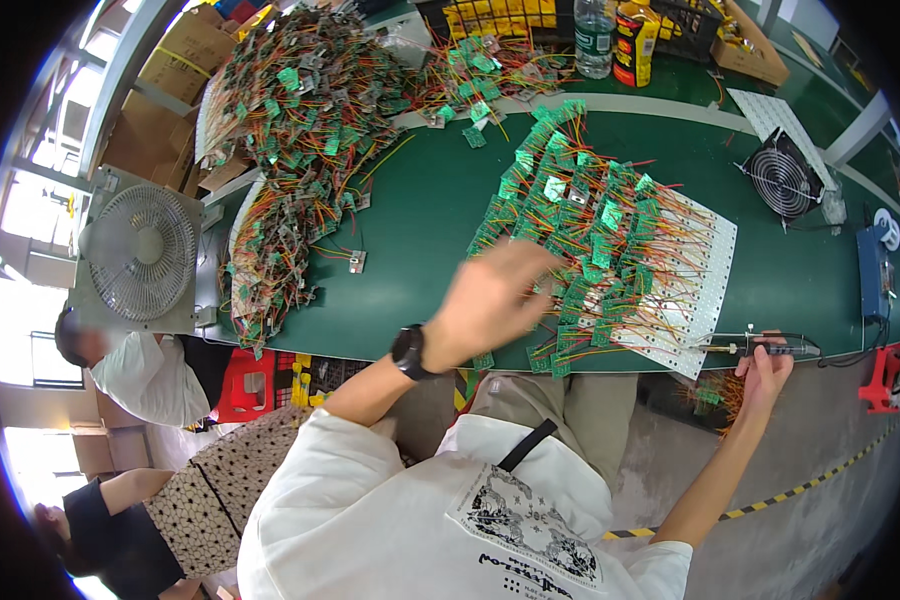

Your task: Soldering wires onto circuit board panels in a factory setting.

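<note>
My left hand (495,300), with a dark watch on its wrist, is over the near left part of several rows of small green circuit boards (600,250) with red and yellow wires. Its fingers are curled together; whatever they may pinch is hidden. At the right, my right hand (765,370) is closed around a soldering iron (770,348), which points left. The iron's tip is near the lower right corner of a white perforated board (705,250). Wire ends from the circuit boards lie across that perforated board.
A large heap of wired circuit boards (300,100) covers the left of the green table (410,220). At the back stand a water bottle (594,40) and a yellow-labelled bottle (634,42). A small black fan (782,180) and blue box (873,275) are right. Two people sit left.
</note>
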A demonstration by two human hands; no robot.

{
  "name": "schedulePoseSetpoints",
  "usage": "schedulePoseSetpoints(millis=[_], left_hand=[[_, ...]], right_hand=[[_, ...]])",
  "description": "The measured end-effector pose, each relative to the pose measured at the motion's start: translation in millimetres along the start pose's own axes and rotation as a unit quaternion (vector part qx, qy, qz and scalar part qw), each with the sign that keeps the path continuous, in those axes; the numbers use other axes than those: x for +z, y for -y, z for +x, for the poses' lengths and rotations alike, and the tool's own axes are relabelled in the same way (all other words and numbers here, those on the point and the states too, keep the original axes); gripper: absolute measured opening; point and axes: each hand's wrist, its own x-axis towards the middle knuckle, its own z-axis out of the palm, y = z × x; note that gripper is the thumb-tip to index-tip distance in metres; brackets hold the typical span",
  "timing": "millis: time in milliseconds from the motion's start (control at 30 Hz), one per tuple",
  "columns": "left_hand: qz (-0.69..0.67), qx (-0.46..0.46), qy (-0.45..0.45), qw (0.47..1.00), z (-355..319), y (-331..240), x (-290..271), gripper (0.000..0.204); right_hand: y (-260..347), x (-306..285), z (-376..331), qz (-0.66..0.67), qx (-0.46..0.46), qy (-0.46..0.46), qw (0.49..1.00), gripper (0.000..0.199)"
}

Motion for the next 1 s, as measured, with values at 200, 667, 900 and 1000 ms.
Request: schedulePoseSetpoints(millis=[200, 667, 900, 1000], left_hand=[[0.413, -0.218, -0.204, 0.86, -49.4, 125.6, -92.8, 0.041], [0.362, -0.253, -0.188, 0.877, -102.0, 162.5, -113.1, 0.026], [0.26, -0.241, -0.182, 0.917, -101.2, 133.7, -106.7, 0.026], [0.212, -0.239, -0.172, 0.932, -98.3, 123.3, -102.1, 0.025]], right_hand=[[-5.1, -3.4, 1.8, 0.01, -0.001, -0.005, 1.0, 0.019], [-13.0, -10.9, 5.6, -0.008, -0.012, 0.002, 1.0, 0.02], [-13.4, -8.5, 5.6, -0.013, -0.026, -0.014, 0.999, 0.019], [-11.9, -8.7, 5.1, -0.01, -0.021, -0.011, 1.0, 0.02]])
